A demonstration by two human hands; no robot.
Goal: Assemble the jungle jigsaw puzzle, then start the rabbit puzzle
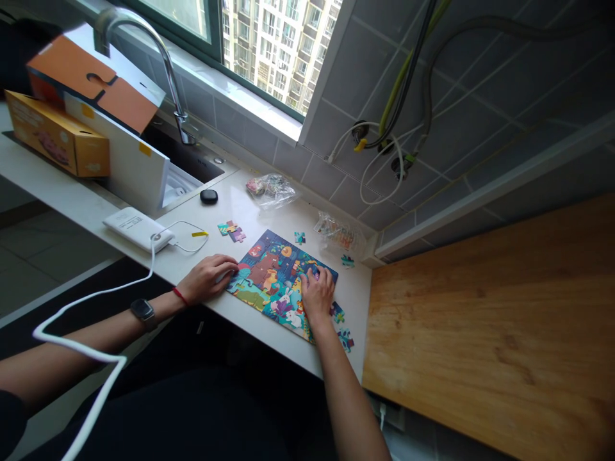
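Along the white counter [358, 301], a nearly assembled jigsaw puzzle [269, 275] with bright cartoon animals lies flat, tilted at an angle to the counter's edge. The left hand [207, 278], with a smartwatch [143, 314] and red wristband [180, 296] on its arm, rests relaxed and open against the puzzle's left edge, its fingertips [234, 269] touching the board. The right hand [317, 296] sits on the far-right part, fingers [312, 275] curled down over the pieces; whether it grasps one, I cannot tell. Loose puzzle pieces [231, 231] lie just beyond the puzzle, and others [337, 312] sit to its right. Farther off lie two clear plastic bags [271, 190], a black earbud case [209, 196] and a white power bank [138, 228] with its cable [182, 238] — a wooden board [490, 333] spans the right side.
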